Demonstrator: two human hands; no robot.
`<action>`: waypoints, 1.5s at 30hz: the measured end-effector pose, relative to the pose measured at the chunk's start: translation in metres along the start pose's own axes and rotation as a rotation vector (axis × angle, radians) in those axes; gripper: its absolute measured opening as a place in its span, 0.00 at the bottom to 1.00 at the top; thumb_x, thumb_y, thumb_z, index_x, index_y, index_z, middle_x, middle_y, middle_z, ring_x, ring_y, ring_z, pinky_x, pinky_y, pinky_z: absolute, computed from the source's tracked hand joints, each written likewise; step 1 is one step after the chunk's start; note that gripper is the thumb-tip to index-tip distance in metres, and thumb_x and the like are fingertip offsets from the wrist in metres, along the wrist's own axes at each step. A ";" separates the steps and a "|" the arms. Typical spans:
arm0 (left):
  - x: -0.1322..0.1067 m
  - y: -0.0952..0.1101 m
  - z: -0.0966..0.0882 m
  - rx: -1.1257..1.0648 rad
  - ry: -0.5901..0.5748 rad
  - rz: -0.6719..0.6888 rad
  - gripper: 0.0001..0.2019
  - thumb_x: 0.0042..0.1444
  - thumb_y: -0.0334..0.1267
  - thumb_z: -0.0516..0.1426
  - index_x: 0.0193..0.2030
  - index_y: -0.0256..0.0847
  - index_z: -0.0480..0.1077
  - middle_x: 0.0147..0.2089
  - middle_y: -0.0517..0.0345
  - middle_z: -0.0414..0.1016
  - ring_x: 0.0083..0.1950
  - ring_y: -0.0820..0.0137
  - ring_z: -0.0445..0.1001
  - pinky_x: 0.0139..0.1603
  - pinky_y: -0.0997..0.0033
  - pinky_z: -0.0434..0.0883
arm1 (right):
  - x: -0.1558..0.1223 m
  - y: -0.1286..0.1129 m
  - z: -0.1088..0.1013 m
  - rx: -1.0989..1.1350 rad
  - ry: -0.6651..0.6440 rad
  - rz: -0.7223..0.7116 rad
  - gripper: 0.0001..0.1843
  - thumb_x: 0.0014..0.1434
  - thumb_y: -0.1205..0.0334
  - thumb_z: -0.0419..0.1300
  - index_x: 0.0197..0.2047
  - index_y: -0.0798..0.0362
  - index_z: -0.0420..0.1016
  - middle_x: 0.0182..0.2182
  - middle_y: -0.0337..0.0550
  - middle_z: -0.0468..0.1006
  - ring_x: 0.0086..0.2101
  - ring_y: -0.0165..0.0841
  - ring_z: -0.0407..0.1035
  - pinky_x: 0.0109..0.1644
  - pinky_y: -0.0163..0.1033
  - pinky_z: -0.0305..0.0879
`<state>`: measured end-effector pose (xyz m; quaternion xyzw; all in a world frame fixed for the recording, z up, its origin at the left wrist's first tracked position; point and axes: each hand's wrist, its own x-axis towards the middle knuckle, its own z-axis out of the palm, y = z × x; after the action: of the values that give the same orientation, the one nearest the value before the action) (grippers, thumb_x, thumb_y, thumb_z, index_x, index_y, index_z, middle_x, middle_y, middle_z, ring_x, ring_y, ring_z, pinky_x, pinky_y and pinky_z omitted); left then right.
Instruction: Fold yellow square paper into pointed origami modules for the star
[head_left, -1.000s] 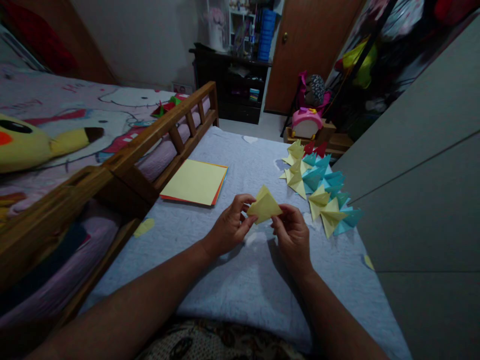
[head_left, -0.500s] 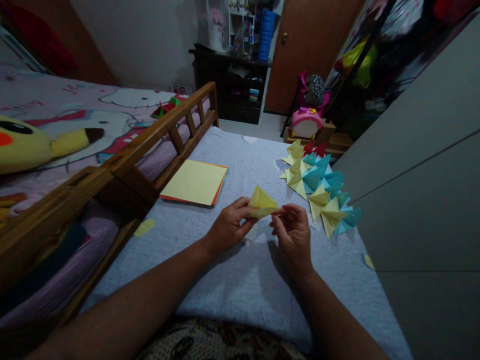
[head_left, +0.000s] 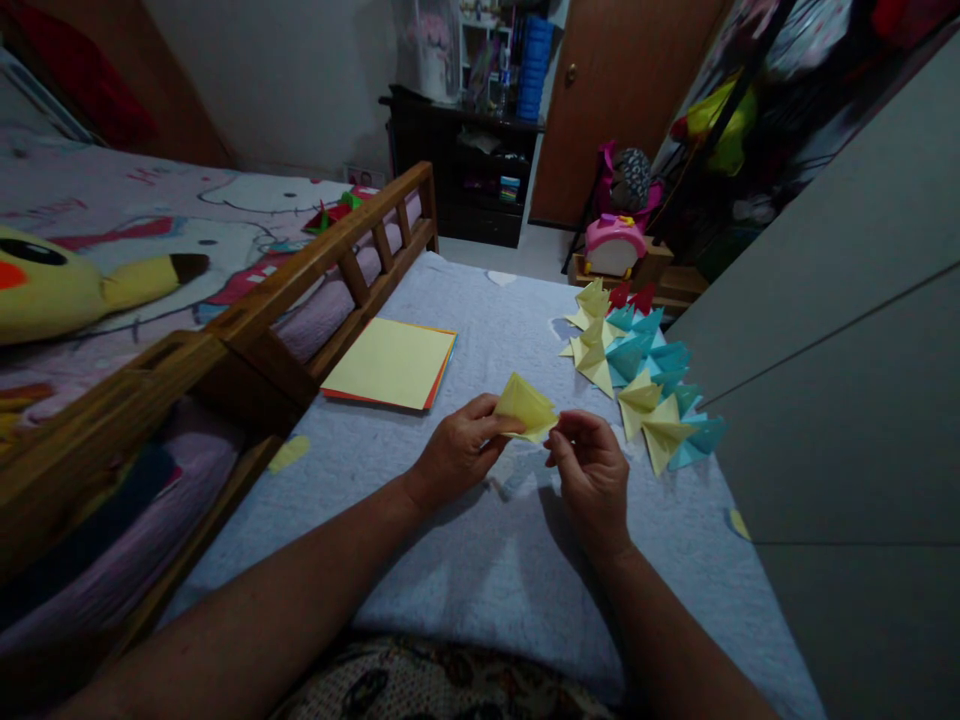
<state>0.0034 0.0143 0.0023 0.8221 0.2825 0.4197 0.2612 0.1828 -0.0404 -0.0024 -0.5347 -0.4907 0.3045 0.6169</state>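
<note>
A partly folded piece of yellow origami paper (head_left: 526, 403) is held above the bed sheet, its pointed top facing away from me. My left hand (head_left: 466, 442) pinches it at its left side, thumb and fingers closed on the paper. My right hand (head_left: 591, 470) has curled fingers, with thumb and forefinger closed at the paper's right corner. To the left lies a stack of square paper sheets (head_left: 394, 362), pale yellow on top with orange and blue edges showing. On the right stand several folded yellow origami pieces (head_left: 656, 420) beside blue origami pieces (head_left: 637, 345).
A wooden bed rail (head_left: 330, 245) runs along the left, with a yellow plush toy (head_left: 52, 290) beyond it. At the right rises a pale cabinet panel (head_left: 840, 400). Red origami pieces (head_left: 641, 298) sit at the back of the group. A dark shelf (head_left: 465, 170) stands behind.
The yellow paper has turned slightly, and its lower edge now hangs as a point rather than a folded band. My right hand has shifted slightly right.
</note>
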 end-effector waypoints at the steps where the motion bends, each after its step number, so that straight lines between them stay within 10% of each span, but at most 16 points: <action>1: 0.000 0.000 0.000 0.000 0.000 -0.001 0.14 0.61 0.25 0.56 0.49 0.43 0.76 0.47 0.53 0.75 0.48 0.67 0.76 0.47 0.63 0.76 | 0.000 0.000 0.000 -0.005 -0.003 -0.003 0.07 0.60 0.61 0.63 0.43 0.49 0.74 0.35 0.39 0.77 0.31 0.30 0.71 0.32 0.35 0.68; 21: 0.000 0.000 -0.001 -0.042 -0.012 -0.027 0.24 0.57 0.26 0.58 0.60 0.47 0.68 0.50 0.52 0.78 0.50 0.64 0.76 0.52 0.59 0.75 | -0.003 -0.005 -0.007 -0.117 -0.178 -0.210 0.12 0.63 0.68 0.58 0.49 0.46 0.74 0.41 0.41 0.74 0.38 0.32 0.71 0.38 0.38 0.71; 31: -0.001 0.004 0.001 -0.224 -0.050 -0.226 0.23 0.55 0.30 0.61 0.57 0.45 0.63 0.42 0.58 0.77 0.36 0.70 0.75 0.37 0.72 0.71 | -0.004 -0.009 -0.002 -0.334 -0.289 -0.436 0.29 0.54 0.74 0.56 0.57 0.46 0.71 0.47 0.47 0.70 0.43 0.38 0.69 0.38 0.42 0.72; 45: 0.001 0.003 0.001 -0.277 -0.090 -0.169 0.23 0.56 0.27 0.57 0.58 0.49 0.68 0.48 0.53 0.77 0.44 0.66 0.75 0.47 0.64 0.73 | -0.004 -0.004 -0.003 -0.443 -0.279 -0.481 0.26 0.62 0.71 0.55 0.61 0.46 0.69 0.45 0.47 0.70 0.45 0.39 0.69 0.44 0.47 0.73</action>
<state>0.0050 0.0129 0.0043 0.7695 0.2781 0.3941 0.4185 0.1842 -0.0459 0.0004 -0.4780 -0.7363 0.1065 0.4671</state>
